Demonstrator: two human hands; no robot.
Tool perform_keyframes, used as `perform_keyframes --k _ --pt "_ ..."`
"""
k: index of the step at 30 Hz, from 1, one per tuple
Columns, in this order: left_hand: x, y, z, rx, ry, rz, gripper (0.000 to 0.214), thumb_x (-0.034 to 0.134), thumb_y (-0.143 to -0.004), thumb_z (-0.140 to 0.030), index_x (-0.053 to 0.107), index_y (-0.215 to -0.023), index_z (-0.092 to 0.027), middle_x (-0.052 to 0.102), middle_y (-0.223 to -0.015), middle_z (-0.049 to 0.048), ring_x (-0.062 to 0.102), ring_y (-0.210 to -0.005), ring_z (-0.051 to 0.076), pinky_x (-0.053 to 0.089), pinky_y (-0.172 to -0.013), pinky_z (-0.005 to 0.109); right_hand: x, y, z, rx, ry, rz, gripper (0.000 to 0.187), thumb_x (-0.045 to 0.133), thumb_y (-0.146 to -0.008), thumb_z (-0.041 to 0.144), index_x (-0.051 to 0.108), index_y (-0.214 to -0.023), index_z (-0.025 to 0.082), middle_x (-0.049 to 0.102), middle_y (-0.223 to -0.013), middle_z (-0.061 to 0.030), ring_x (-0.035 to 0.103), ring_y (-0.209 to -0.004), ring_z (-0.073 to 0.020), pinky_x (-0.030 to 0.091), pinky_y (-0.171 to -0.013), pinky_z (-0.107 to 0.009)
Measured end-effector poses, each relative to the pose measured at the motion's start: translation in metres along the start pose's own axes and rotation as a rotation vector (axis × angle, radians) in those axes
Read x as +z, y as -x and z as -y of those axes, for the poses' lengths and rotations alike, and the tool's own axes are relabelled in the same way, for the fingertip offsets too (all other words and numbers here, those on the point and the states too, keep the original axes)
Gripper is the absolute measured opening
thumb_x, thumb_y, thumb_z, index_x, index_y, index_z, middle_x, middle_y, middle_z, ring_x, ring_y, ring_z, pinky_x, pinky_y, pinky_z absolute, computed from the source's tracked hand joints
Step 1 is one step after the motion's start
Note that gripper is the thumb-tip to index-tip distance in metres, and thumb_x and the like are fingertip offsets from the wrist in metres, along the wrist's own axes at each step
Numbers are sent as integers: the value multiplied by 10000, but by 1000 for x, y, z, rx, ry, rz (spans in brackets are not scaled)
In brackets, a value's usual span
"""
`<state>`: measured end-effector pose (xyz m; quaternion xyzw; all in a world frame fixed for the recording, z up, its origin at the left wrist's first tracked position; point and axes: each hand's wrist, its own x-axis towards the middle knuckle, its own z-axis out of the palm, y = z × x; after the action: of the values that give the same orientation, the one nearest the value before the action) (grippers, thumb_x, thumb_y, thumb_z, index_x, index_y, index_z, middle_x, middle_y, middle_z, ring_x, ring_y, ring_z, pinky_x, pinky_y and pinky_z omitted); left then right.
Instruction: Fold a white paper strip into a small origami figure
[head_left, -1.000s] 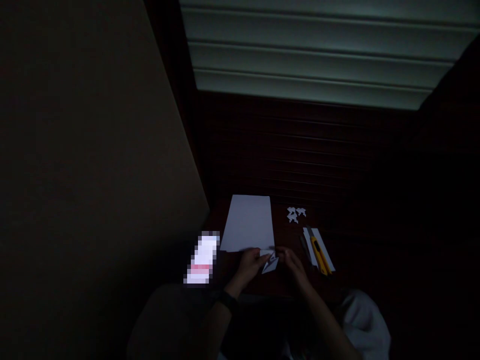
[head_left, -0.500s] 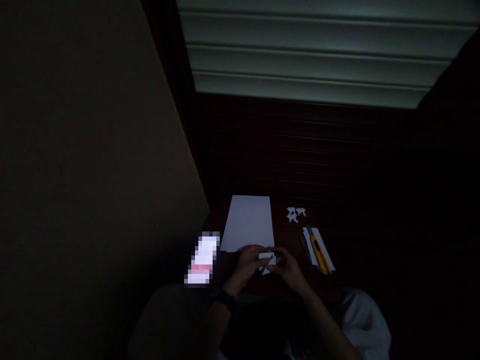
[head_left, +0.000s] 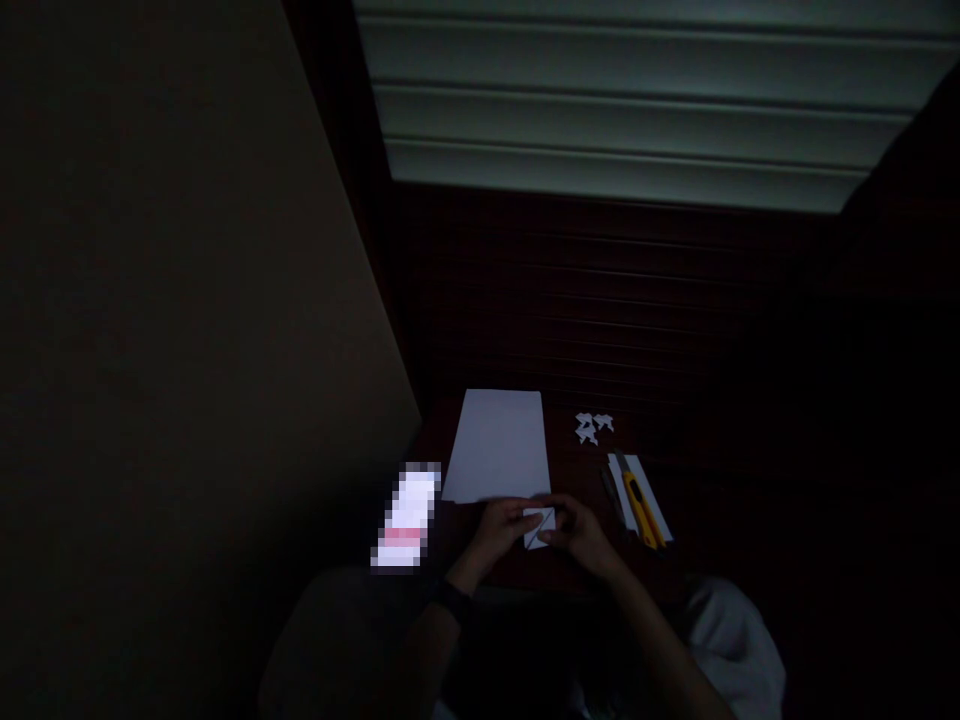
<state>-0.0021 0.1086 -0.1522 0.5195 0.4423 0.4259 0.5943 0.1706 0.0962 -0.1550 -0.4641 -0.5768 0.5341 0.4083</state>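
A small folded piece of white paper (head_left: 534,538) is held between my two hands, low in the middle of the view. A dark diagonal line, where its flaps meet, runs across it. My left hand (head_left: 499,528) grips its left side, thumb on top. My right hand (head_left: 581,535) pinches the right side, with thumb and fingers closed on it. Just beyond my hands lies a large white sheet of paper (head_left: 499,445). Several small folded paper figures (head_left: 589,428) sit together to the right of that sheet.
On the right, a yellow box cutter (head_left: 641,510) rests on a stack of white paper strips (head_left: 652,490), beside a dark slim object (head_left: 611,492). A lit, blurred-out screen (head_left: 406,518) is at the left. A wall (head_left: 187,300) rises on the left; pale slats (head_left: 615,130) are above.
The flaps of the folded paper now lie flatter, and the gap along the diagonal has narrowed to a thin line. My hands have barely shifted.
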Motion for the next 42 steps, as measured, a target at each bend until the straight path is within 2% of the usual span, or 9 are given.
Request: perform_keyframes --k 4,14,17,20,25,29,31,36,42 --pt "-1 0 0 24 -37 0 305 628 -691 -375 704 -860 -133 700 -868 86 611 -818 221 443 -737 300 -4 0 3 20 -9 38 517 708 -616 228 531 -1102 224 463 -635 61 444 -570 -99 376 -527 -203" --pt "-2 -3 5 -28 55 1 318 630 -690 -380 691 -880 -132 695 -887 94 617 -833 216 446 -763 315 -7 1 9 -15 42 25 546 694 -626 206 527 -1144 242 515 -678 45 493 -626 -125 420 -593 -238" --pt "-2 -4 9 15 95 -49 298 652 -672 -345 685 -876 -131 687 -921 101 610 -863 213 436 -792 316 -4 3 15 -66 23 37 543 695 -620 177 535 -1134 247 586 -816 9 541 -770 -164 440 -721 -290" --pt "-2 -6 13 12 121 -90 262 655 -668 -314 684 -851 -129 690 -895 101 614 -844 208 440 -785 319 -1 4 21 -116 -4 54 517 704 -601 146 566 -1089 246 587 -1040 -24 514 -990 -209 383 -886 -351" --pt "-2 -8 15 -16 143 -90 247 666 -648 -263 683 -854 -127 692 -871 100 619 -822 207 445 -771 321 1 4 21 -108 -11 78 501 700 -607 149 579 -1086 233 594 -1098 -47 514 -1040 -230 347 -936 -404" --pt "-1 -8 14 18 167 -93 237 671 -637 -260 686 -829 -123 685 -919 110 612 -869 220 432 -814 329 2 3 19 -175 36 7 597 726 -581 147 546 -1137 268 560 -1153 -40 477 -1091 -231 308 -969 -408" --pt "-1 -8 14 24 146 -79 240 662 -651 -275 684 -837 -125 684 -917 106 611 -870 219 432 -814 327 2 3 17 -197 67 -5 545 736 -578 153 585 -1086 279 564 -1123 -40 487 -1069 -229 330 -949 -399" --pt "0 -9 18 15 69 -67 271 644 -678 -319 676 -870 -131 685 -870 94 614 -808 207 451 -749 311 1 1 11 -190 92 50 245 737 -613 211 697 -847 271 561 -1078 -46 509 -1027 -221 386 -895 -373" --pt "0 -8 16 23 11 -22 320 622 -698 -380 674 -883 -124 682 -869 98 610 -795 202 451 -717 290 0 -1 8 -136 74 111 220 735 -627 304 706 -844 273 564 -1100 -49 516 -1029 -220 387 -903 -383"
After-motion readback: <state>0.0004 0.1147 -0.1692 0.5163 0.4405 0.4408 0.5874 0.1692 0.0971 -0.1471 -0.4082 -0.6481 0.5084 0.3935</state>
